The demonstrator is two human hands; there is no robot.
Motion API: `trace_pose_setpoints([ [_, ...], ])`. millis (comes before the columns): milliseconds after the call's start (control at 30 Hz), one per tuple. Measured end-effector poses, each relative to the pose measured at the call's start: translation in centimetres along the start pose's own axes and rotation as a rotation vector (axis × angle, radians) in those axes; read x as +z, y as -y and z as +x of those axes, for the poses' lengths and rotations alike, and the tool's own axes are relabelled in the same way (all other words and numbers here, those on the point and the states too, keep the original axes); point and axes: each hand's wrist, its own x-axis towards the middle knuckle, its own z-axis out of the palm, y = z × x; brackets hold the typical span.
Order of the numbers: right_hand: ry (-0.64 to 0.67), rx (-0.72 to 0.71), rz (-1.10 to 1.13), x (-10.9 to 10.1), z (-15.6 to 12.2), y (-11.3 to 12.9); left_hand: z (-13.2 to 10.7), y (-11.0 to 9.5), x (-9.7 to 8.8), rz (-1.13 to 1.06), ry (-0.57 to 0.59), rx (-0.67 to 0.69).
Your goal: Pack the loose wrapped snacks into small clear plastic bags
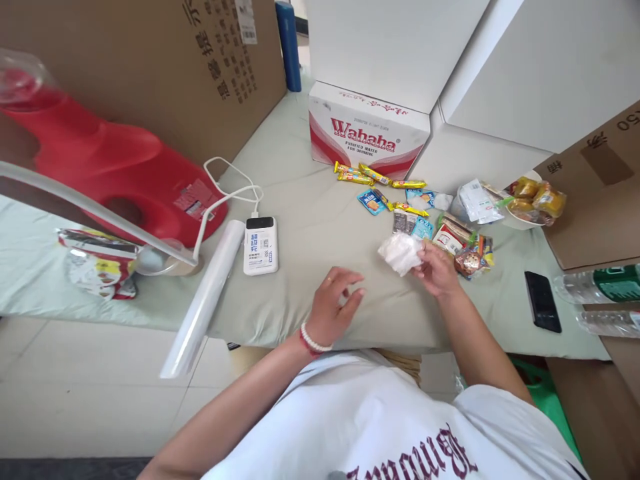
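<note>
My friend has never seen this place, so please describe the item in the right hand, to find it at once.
Find the red-and-white Wahaha carton at the back, then come forward past the yellow snack wrappers to the right hand. It holds a crumpled bundle, whitish and plain-looking, unlike the colourful printed packets beside it.

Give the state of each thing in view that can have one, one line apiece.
Left hand: half-curled, empty
Right hand: closed on white plastic
White plastic: crumpled
Power bank: cable plugged in
Phone: screen dark
Plastic roll: wound, partly off the table
Yellow snack bars: wrapped
Bowl: filled
</note>
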Motion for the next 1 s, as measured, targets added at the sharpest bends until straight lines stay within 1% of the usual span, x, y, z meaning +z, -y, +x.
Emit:
trace_pose_setpoints([
  [67, 0.078, 0.063, 0.018, 1.9, -1.5, -1.5, 1.5, -0.1, 2.0, 0.071, 0.001, 0.055],
  [100, 0.106, 0.086, 0.032, 2.7, -2.1, -2.3, 2.0, 0.1, 2.9, 0.089, 0.024, 0.063],
  [167, 0.129, 0.094, 0.062, 4.1, -3.0, -3.7, 2.4, 0.7, 4.3, 0.096, 0.058, 0.035],
  [233, 0.114, 0.048, 0.051, 4.9, -3.7, -4.8, 2.1, 1.5, 5.1, 0.076, 0.055, -0.012],
  [300, 0.115, -0.003, -0.040, 5.1, -4.2, -5.4, 1.4, 2.3, 5.1, 0.031, 0.034, -0.043],
  [367, 0.110, -0.033, -0.158, 4.5, -4.2, -5.3, 0.9, 3.0, 4.5, -0.054, 0.025, -0.101],
  [433, 0.048, -0.072, -0.242, 2.9, -3.6, -4.3, 0.6, 3.6, 3.6, -0.178, 0.006, -0.234],
  [500, -0.081, -0.149, -0.321, 0.5, -2.1, -2.6, 0.6, 4.0, 2.5, -0.306, -0.030, -0.378],
  [533, -0.155, -0.196, -0.385, -0.7, -1.1, -1.6, 0.6, 4.1, 2.0, -0.358, -0.052, -0.428],
  [600, -0.313, -0.293, -0.589, -2.5, 0.6, 0.4, 0.6, 4.1, 1.2, -0.419, -0.087, -0.469],
  [633, -0.387, -0.341, -0.699, -2.8, 1.2, 1.1, 0.6, 4.0, 1.0, -0.431, -0.099, -0.473],
  [667, -0.436, -0.383, -0.789, -2.6, 1.5, 1.5, 0.5, 3.9, 0.9, -0.438, -0.104, -0.474],
  [700, -0.440, -0.407, -0.841, -1.9, 1.4, 1.5, 0.3, 3.8, 0.8, -0.443, -0.104, -0.473],
  [733, -0.384, -0.405, -0.843, -0.7, 1.0, 1.2, 0.2, 3.6, 0.9, -0.446, -0.100, -0.471],
  [767, -0.270, -0.374, -0.799, 0.9, 0.4, 0.5, 0.1, 3.4, 0.9, -0.447, -0.094, -0.467],
  [833, 0.076, -0.219, -0.615, 4.4, -1.0, -1.7, -0.2, 3.1, 1.1, -0.443, -0.090, -0.451],
  [867, 0.212, -0.148, -0.519, 6.0, -1.7, -3.0, -0.3, 3.0, 1.2, -0.436, -0.090, -0.441],
  [900, 0.274, -0.099, -0.432, 7.4, -2.3, -4.2, -0.4, 3.0, 1.1, -0.429, -0.092, -0.432],
  [933, 0.297, -0.059, -0.348, 8.4, -2.7, -5.2, -0.5, 3.1, 1.1, -0.426, -0.093, -0.426],
  [1000, 0.236, -0.016, -0.208, 9.2, -3.0, -6.6, -0.6, 3.5, 0.8, -0.444, -0.094, -0.432],
])
